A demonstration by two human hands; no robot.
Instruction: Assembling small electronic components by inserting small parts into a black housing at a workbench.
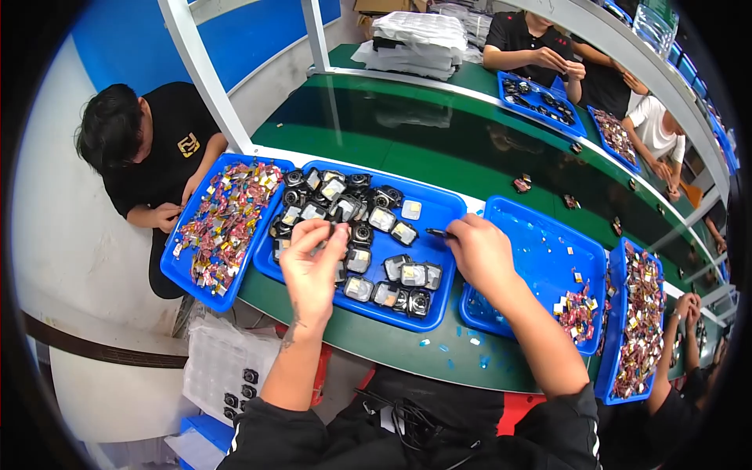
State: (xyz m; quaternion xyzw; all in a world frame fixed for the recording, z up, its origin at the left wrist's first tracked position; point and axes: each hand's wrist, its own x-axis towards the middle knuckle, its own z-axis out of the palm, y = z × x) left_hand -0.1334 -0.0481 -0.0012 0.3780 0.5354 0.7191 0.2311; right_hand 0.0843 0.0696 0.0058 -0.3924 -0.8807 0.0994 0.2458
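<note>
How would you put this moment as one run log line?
left hand: fingers curled, hold unclear | right hand: grips slim dark object | nearby: blue tray with black-cased pieces

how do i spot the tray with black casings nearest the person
Find the green table directly before the person. The blue tray lies there, beneath the left hand. Unlike the neighbouring trays, it holds black casings, not small reddish parts.
</note>
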